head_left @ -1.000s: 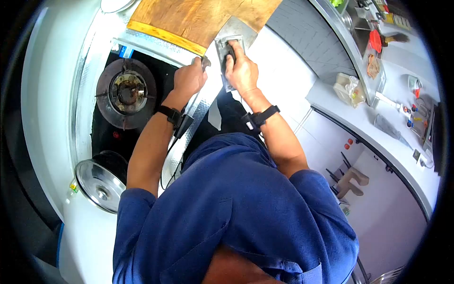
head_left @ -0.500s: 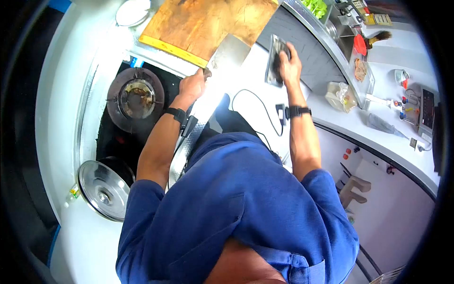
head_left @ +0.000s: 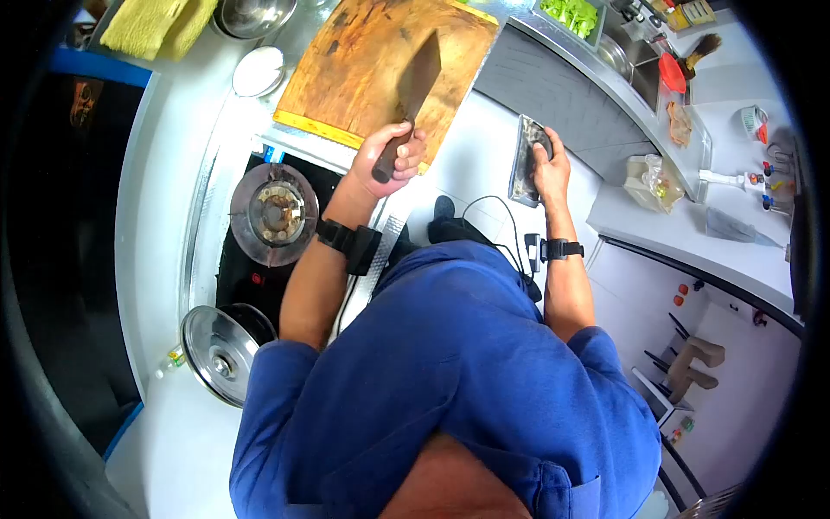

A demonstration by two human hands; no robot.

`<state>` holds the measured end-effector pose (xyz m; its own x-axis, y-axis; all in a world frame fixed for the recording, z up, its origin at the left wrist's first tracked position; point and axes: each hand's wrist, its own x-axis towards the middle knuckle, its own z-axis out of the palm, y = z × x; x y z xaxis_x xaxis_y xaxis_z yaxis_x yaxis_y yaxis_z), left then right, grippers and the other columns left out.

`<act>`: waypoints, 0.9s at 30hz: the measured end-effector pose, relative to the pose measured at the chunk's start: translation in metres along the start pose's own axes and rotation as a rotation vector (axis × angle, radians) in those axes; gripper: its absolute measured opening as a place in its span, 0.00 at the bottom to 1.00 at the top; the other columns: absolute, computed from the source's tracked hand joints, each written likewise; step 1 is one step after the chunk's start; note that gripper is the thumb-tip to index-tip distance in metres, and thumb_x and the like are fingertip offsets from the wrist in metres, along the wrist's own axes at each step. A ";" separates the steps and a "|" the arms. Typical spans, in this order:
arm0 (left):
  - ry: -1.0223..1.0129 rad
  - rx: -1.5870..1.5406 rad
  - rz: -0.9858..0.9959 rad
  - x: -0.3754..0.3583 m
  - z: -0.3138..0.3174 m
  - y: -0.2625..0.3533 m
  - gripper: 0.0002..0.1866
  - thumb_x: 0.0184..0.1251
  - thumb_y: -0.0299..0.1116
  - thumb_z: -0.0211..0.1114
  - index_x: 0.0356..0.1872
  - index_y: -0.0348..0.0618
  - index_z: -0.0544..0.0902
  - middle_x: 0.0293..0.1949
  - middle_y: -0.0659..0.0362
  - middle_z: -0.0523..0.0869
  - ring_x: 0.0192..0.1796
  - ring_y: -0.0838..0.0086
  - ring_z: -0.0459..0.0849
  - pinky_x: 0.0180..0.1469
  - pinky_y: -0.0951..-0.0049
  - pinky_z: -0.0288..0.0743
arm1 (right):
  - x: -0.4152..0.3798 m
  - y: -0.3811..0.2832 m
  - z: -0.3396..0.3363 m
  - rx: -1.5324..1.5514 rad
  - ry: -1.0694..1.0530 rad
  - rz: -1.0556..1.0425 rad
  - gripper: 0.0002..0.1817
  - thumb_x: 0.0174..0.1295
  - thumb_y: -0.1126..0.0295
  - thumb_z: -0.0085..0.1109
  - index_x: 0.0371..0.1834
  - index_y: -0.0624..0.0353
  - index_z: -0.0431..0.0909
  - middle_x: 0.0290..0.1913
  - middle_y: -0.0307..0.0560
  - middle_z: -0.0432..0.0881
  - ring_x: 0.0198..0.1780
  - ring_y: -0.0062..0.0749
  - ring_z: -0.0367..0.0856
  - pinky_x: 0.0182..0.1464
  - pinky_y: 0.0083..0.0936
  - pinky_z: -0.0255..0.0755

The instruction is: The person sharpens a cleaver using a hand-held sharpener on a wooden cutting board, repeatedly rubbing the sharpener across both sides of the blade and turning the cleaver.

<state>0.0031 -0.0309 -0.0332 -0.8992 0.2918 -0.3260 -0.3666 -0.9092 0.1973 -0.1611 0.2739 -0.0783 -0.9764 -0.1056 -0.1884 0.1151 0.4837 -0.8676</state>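
My left hand (head_left: 405,158) is wrapped round the dark handle of a cleaver (head_left: 423,76). The blade is raised edge-on over the wooden cutting board (head_left: 341,65) and points toward its far side. Out to the right, my right hand (head_left: 551,166) grips a dark, flat rectangular object (head_left: 523,169) with a pale worn rim and a black part under the fingers. Its kind I cannot make out. It is held in the air above the floor, beside the grey cabinet fronts.
A gas burner (head_left: 275,214) lies left of my left forearm, with a glass-lidded pot (head_left: 216,355) nearer me. Beyond are a white bowl (head_left: 258,71), a metal bowl (head_left: 255,16) and a yellow towel (head_left: 147,30). Green leaves (head_left: 569,14) and a plastic bag (head_left: 653,183) are on the right counter.
The cleaver has turned from showing its broad face near the board's edge to standing edge-on over the board. The rectangular object stays in my right hand. The camera view has shifted.
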 end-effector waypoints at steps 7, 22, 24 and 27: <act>0.211 0.048 0.062 0.021 -0.038 -0.018 0.13 0.79 0.40 0.57 0.45 0.40 0.80 0.21 0.65 0.74 0.19 0.77 0.70 0.21 0.78 0.63 | 0.016 -0.004 -0.003 -0.087 -0.072 -0.141 0.27 0.68 0.62 0.61 0.71 0.50 0.76 0.58 0.60 0.86 0.60 0.48 0.85 0.64 0.33 0.75; 0.731 0.911 0.208 0.012 0.010 -0.056 0.09 0.74 0.35 0.63 0.44 0.40 0.80 0.25 0.64 0.78 0.24 0.78 0.76 0.27 0.77 0.73 | 0.064 0.013 -0.012 -0.033 -0.198 -0.114 0.27 0.68 0.61 0.62 0.71 0.46 0.76 0.53 0.62 0.88 0.56 0.50 0.87 0.61 0.36 0.77; 0.807 1.126 0.266 0.013 0.005 -0.062 0.11 0.72 0.34 0.64 0.45 0.37 0.80 0.27 0.63 0.79 0.27 0.77 0.77 0.31 0.75 0.74 | 0.071 0.017 -0.015 -0.051 -0.201 -0.101 0.27 0.68 0.61 0.62 0.72 0.46 0.76 0.53 0.62 0.88 0.56 0.50 0.87 0.61 0.36 0.77; 0.894 1.310 0.246 0.007 -0.002 -0.068 0.18 0.67 0.33 0.67 0.53 0.30 0.80 0.35 0.60 0.81 0.35 0.76 0.78 0.40 0.72 0.74 | 0.072 0.023 -0.018 -0.054 -0.196 -0.060 0.26 0.69 0.62 0.61 0.72 0.46 0.76 0.54 0.62 0.88 0.55 0.49 0.87 0.60 0.36 0.77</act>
<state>0.0221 0.0329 -0.0507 -0.7153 -0.5023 -0.4859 -0.6062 0.1001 0.7890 -0.2324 0.2935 -0.1035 -0.9263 -0.3000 -0.2279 0.0428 0.5171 -0.8549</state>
